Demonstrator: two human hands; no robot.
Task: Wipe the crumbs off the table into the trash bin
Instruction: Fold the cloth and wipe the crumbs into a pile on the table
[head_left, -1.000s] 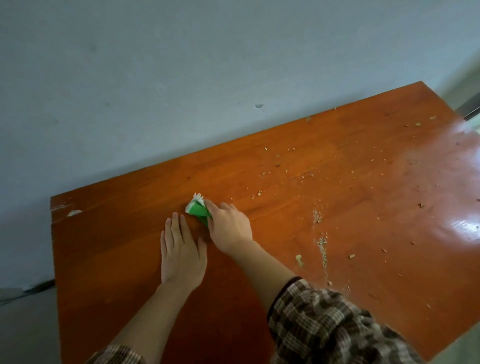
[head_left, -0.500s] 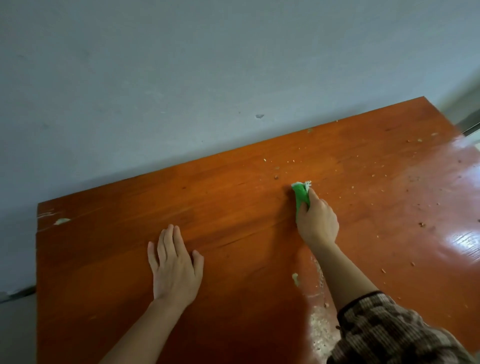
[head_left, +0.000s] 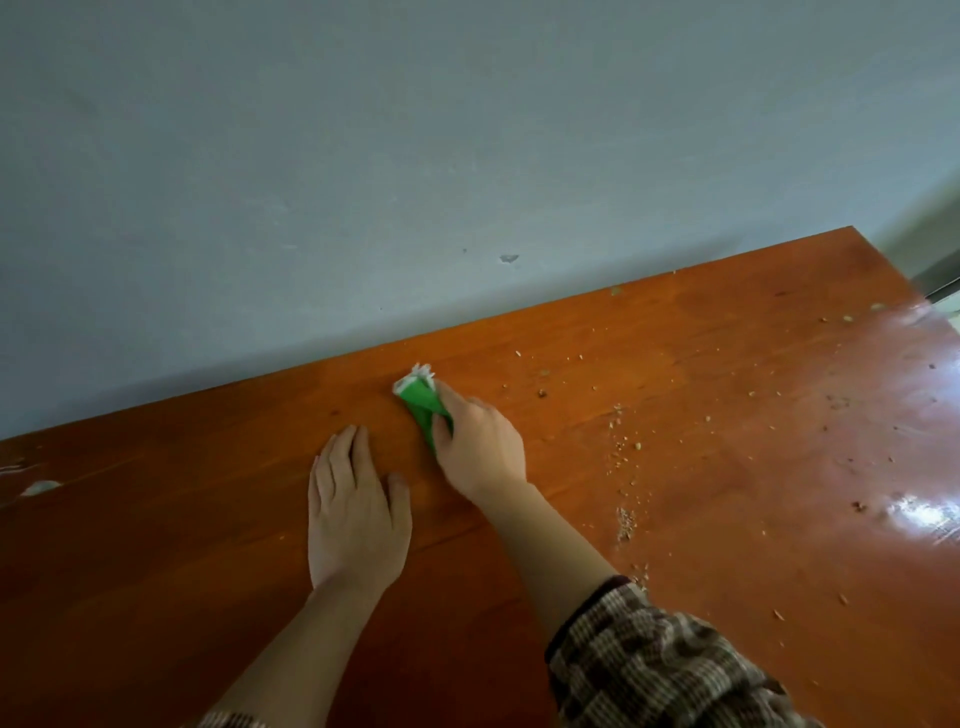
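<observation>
Cloth (head_left: 422, 402): green with white far tip, flat on table (head_left: 156, 571) near the wall-side edge. Long axis near-to-far, tilted slightly left; white tip toward wall (head_left: 363, 156). Near end under right grip (head_left: 480, 449), with fingers and thumb curled onto the cloth and pressing it down. Left grip (head_left: 353, 512): flat on table, fingers straight, holding nothing, just beside cloth.

Versus half a second ago: cloth and right grip shifted left, from well apart to just beside left grip. Crumbs (head_left: 626, 457) lying right of right grip.

Count: one cloth, two grips, one table. Crumbs too many to count: one loose trail plus scattered specks.
</observation>
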